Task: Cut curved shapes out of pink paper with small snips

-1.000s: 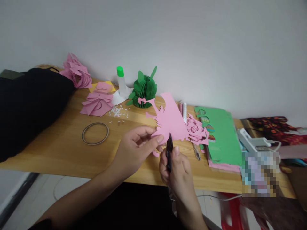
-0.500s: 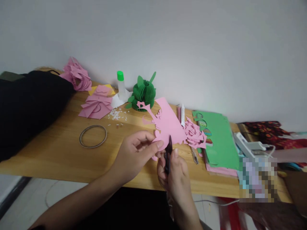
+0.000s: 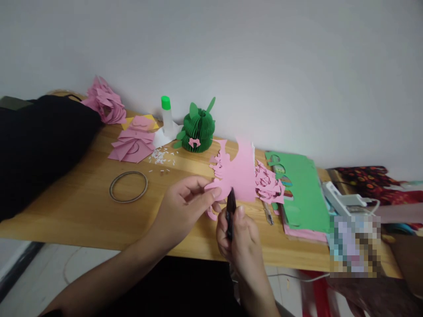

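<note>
Between thumb and fingers, my left hand point(image 3: 185, 209) pinches the lower left edge of a pink paper sheet point(image 3: 243, 174) with curved, cut-out edges. My right hand point(image 3: 239, 233) is closed round dark scissors point(image 3: 231, 211), whose blades meet the sheet just right of my left thumb. The handles are mostly hidden by my fingers. Behind the sheet stands a green folded-paper figure point(image 3: 198, 130) with leaf-like pieces and a small pink paper flower point(image 3: 194, 142) on its front. A heap of pink paper scraps point(image 3: 268, 182) lies right of the sheet.
A glue bottle point(image 3: 167, 116) with a green cap stands near the wall, with white paper bits point(image 3: 159, 155) before it. A tape ring point(image 3: 128, 187) lies at left, near folded pink papers point(image 3: 132, 145). Green sheets point(image 3: 304, 193) and a white power strip point(image 3: 340, 200) are at right.
The pink sheet has turned in my left hand, so its large part now stands more upright and its cut strip no longer covers the green figure. Both hands stay nearly in place.
</note>
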`<control>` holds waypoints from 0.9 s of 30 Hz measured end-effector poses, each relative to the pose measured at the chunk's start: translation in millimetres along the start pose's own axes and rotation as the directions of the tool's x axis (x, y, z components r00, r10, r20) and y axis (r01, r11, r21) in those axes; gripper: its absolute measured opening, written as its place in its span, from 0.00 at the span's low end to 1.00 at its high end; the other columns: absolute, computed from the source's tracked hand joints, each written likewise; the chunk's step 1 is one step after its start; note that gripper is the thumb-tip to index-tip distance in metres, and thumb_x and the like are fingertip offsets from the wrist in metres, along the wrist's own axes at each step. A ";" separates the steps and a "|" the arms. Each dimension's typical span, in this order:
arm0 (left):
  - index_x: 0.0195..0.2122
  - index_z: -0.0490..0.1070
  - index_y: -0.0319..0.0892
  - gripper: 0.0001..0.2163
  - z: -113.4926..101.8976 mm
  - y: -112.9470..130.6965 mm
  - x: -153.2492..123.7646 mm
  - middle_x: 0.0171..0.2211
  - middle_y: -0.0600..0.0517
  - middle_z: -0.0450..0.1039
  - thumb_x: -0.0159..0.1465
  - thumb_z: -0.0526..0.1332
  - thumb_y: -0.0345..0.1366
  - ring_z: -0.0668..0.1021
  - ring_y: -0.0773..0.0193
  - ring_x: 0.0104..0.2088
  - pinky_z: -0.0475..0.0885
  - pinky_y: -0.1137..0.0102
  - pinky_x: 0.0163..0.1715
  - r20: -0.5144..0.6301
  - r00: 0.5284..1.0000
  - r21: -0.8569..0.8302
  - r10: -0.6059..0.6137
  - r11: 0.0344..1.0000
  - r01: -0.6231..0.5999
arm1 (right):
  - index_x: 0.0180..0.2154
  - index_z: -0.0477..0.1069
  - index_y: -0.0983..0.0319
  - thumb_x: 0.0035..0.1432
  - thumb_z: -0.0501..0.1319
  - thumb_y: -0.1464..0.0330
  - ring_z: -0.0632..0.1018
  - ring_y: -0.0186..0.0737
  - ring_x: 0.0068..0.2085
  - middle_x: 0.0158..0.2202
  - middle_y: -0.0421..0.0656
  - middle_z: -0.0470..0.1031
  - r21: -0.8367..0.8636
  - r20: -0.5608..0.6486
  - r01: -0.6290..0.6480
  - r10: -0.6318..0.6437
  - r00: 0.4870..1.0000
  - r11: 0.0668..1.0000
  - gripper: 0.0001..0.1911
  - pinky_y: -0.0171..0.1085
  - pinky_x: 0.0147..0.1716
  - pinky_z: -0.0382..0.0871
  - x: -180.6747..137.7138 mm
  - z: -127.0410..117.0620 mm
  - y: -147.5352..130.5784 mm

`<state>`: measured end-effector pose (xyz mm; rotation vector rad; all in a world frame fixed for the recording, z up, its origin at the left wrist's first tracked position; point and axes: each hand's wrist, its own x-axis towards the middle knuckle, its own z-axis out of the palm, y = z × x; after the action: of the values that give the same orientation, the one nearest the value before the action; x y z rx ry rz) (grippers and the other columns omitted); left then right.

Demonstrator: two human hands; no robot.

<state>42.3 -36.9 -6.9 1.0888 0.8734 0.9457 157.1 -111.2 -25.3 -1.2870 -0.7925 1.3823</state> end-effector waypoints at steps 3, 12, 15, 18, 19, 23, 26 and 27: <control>0.26 0.74 0.41 0.04 -2.5 2.5 2.3 0.20 0.56 0.76 0.57 0.63 0.33 0.77 0.68 0.21 0.74 0.75 0.22 -0.033 0.999 0.014 0.026 1.000 -0.026 | 0.24 0.60 0.60 0.63 0.47 0.43 0.50 0.26 0.15 0.14 0.31 0.51 -0.032 0.033 -0.024 0.025 0.999 0.999 0.29 0.28 0.13 0.42 -3.6 -2.2 -2.3; 0.26 0.76 0.42 0.05 -12.7 13.8 8.7 0.18 0.57 0.75 0.57 0.63 0.28 0.78 0.70 0.20 0.74 0.78 0.23 0.113 0.988 0.144 0.103 0.982 -0.119 | 0.26 0.61 0.60 0.61 0.47 0.41 0.49 0.25 0.14 0.14 0.30 0.51 -0.091 0.091 -0.151 0.159 0.983 0.984 0.30 0.28 0.12 0.41 -7.2 -11.1 -14.9; 0.26 0.76 0.42 0.05 -15.4 14.6 9.9 0.19 0.57 0.76 0.57 0.63 0.27 0.78 0.70 0.20 0.74 0.78 0.23 0.144 0.984 0.162 0.103 0.979 -0.126 | 0.25 0.60 0.59 0.61 0.46 0.41 0.50 0.26 0.14 0.13 0.30 0.51 -0.117 0.067 -0.136 0.144 0.987 0.984 0.30 0.28 0.12 0.42 -6.8 -11.3 -15.4; 0.26 0.76 0.42 0.04 -17.6 16.0 11.1 0.19 0.56 0.77 0.57 0.63 0.28 0.79 0.69 0.21 0.74 0.78 0.23 0.162 0.984 0.185 0.076 0.977 -0.106 | 0.25 0.61 0.59 0.61 0.48 0.42 0.50 0.26 0.14 0.13 0.31 0.52 -0.121 0.052 -0.130 0.137 0.989 0.984 0.29 0.29 0.11 0.41 -6.6 -10.6 -14.8; 0.26 0.76 0.42 0.04 -18.0 16.6 11.5 0.20 0.55 0.77 0.56 0.64 0.29 0.79 0.69 0.21 0.74 0.78 0.23 0.165 0.984 0.192 0.066 0.977 -0.098 | 0.25 0.61 0.59 0.61 0.48 0.42 0.49 0.26 0.14 0.13 0.31 0.52 -0.119 0.045 -0.127 0.134 0.990 0.985 0.29 0.29 0.11 0.41 -6.4 -10.2 -14.7; 0.27 0.77 0.41 0.03 -17.4 18.2 12.2 0.20 0.55 0.77 0.56 0.64 0.28 0.79 0.68 0.21 0.74 0.78 0.22 0.169 0.985 0.188 0.041 0.980 -0.073 | 0.23 0.60 0.59 0.61 0.48 0.42 0.50 0.26 0.13 0.13 0.31 0.52 -0.117 0.016 -0.097 0.100 0.995 0.988 0.29 0.30 0.11 0.41 -4.9 -7.5 -13.9; 0.27 0.77 0.41 0.04 -15.4 18.0 11.6 0.19 0.56 0.77 0.56 0.64 0.27 0.79 0.69 0.20 0.74 0.79 0.22 0.165 0.986 0.158 0.034 0.986 -0.061 | 0.23 0.61 0.59 0.61 0.49 0.42 0.50 0.26 0.14 0.13 0.31 0.53 -0.097 -0.001 -0.086 0.086 0.996 0.992 0.29 0.30 0.11 0.41 -3.6 -5.8 -12.6; 0.26 0.77 0.41 0.05 -14.6 17.9 11.4 0.19 0.56 0.77 0.56 0.64 0.26 0.79 0.69 0.20 0.74 0.79 0.22 0.162 0.986 0.149 0.031 0.987 -0.055 | 0.24 0.61 0.59 0.61 0.49 0.42 0.50 0.26 0.14 0.14 0.31 0.53 -0.085 -0.006 -0.085 0.084 0.996 0.993 0.29 0.30 0.11 0.41 -3.2 -5.5 -12.1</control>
<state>29.6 -18.3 5.7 1.3021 0.8030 0.8243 165.0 -112.3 -14.2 -1.4016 -0.8109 1.4270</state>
